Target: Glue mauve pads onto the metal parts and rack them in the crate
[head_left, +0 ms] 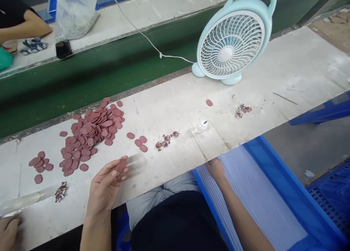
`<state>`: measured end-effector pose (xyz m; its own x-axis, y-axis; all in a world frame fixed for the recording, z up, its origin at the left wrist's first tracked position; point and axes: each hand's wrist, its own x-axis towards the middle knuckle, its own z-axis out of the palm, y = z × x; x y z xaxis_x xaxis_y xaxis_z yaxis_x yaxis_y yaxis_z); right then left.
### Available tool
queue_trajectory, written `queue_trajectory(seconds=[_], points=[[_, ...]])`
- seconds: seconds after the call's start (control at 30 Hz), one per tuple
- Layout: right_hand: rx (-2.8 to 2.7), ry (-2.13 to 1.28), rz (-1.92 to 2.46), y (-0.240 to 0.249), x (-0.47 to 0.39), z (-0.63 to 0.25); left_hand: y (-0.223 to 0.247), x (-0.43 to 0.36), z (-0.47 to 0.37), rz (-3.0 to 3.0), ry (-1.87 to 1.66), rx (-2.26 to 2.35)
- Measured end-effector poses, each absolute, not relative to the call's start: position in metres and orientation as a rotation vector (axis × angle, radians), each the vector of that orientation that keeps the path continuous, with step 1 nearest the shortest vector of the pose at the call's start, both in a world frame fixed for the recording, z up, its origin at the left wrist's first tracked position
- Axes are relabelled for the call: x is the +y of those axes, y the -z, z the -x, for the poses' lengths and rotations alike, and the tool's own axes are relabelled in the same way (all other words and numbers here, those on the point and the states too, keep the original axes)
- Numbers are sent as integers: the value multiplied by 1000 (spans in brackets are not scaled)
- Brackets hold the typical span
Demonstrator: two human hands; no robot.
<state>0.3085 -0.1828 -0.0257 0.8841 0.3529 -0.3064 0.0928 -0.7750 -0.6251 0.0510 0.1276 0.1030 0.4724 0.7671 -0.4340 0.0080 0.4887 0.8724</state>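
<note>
My left hand pinches a dark red oval piece between thumb and fingers, raised just over the near side of the white table. To its left and beyond lies a big heap of similar red ovals. A few loose ovals rest right of the heap. My right hand is down at the table's front edge with its fingers curled; what they hold, if anything, cannot be made out. Near it on the tabletop is a small clear item with a dark tip.
Small brown-and-silver bits lie in little piles. A light-blue fan stands at the back, its white cord trailing left. Another person's hand is by a blurred translucent tube. A blue crate with ribbed white lining stands at my right.
</note>
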Motion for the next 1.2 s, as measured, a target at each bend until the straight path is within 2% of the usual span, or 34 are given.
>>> queue_trajectory(seconds=[0.3,0.53,0.6,0.67,0.77,0.83,0.9,1.0,1.2], points=[[-227,-495,2313,2,-173,-309,-104,117,-52,-723,-593,960],[-3,-266,2066,-94,-195,-306,-101,95,-41,-594,-531,901],[0,-362,1876,-116,-183,-303,-101,85,-44,-538,-491,864],[11,-596,1593,-127,-157,-303,-102,76,-52,-485,-443,800],[156,-1014,787,-122,-109,-312,-106,63,-63,-431,-391,669],[251,-1171,232,-114,-81,-324,-109,56,-67,-415,-367,595],[256,-1255,45,-112,-62,-334,-112,51,-67,-402,-358,551],[161,-1238,237,-122,-46,-333,-114,48,-66,-361,-373,536],[-233,-948,1184,-161,-40,-264,-117,45,-71,-327,-367,543]])
